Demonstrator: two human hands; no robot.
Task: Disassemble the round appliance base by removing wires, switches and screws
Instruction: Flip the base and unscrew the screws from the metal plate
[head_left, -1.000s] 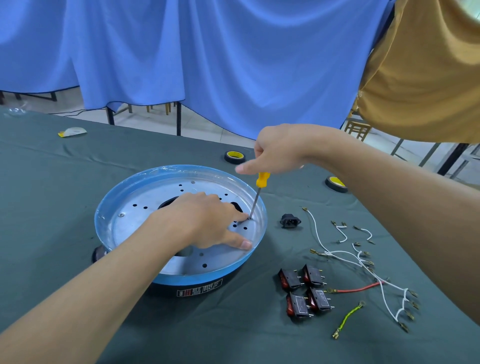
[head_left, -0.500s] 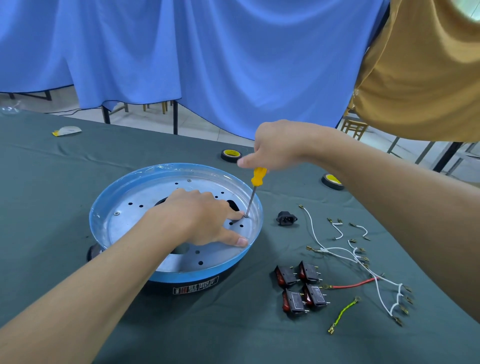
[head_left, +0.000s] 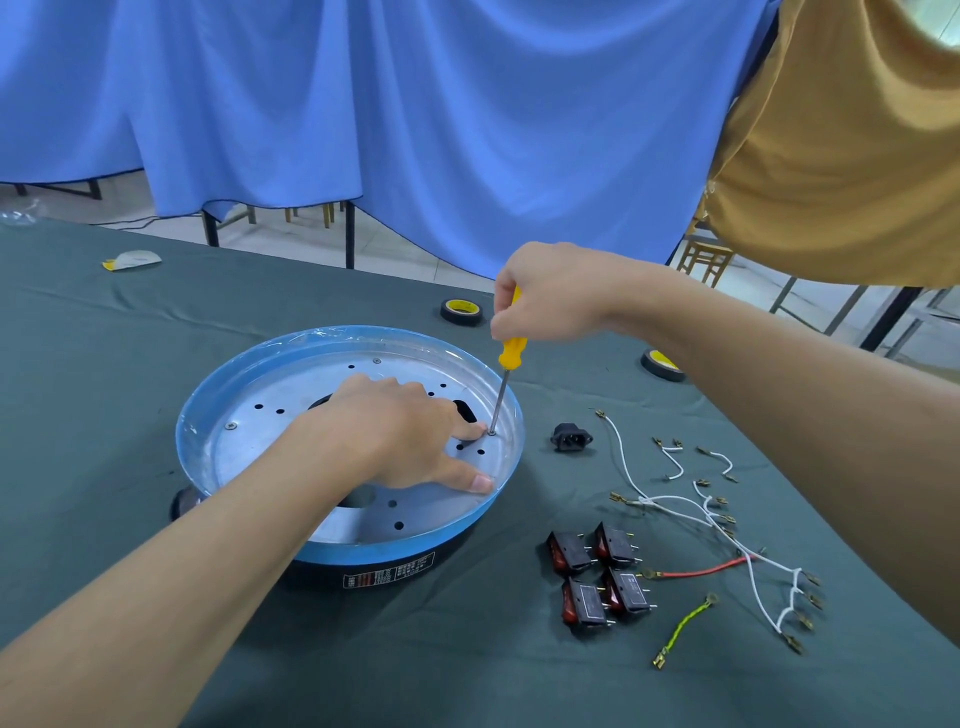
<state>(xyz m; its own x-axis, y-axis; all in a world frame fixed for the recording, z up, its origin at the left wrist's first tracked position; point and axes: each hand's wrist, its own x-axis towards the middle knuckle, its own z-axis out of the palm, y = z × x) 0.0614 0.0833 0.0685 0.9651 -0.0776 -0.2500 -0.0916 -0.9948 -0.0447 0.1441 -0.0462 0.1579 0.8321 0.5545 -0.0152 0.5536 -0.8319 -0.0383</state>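
Note:
The round appliance base (head_left: 260, 374), blue-rimmed with a perforated metal plate inside, lies on the dark green table. My left hand (head_left: 400, 436) rests flat on the plate, thumb out near the rim and a fingertip beside a screw (head_left: 491, 432) at the plate's right side. My right hand (head_left: 550, 296) grips the yellow handle of a screwdriver (head_left: 511, 353); its shaft stands nearly upright with the tip on that screw. Two more screws (head_left: 231, 426) show on the plate's left and far side.
Right of the base lie a black power socket (head_left: 571, 438), several black-and-red rocker switches (head_left: 597, 577), and loose white, red and green-yellow wires (head_left: 691, 512). Two tape rolls (head_left: 461, 310) sit further back. A person in a mustard shirt (head_left: 852, 156) stands at the far right.
My right hand has raised and tilted the screwdriver more upright over the same screw. The left hand stays pressed on the plate. The view has shifted slightly.

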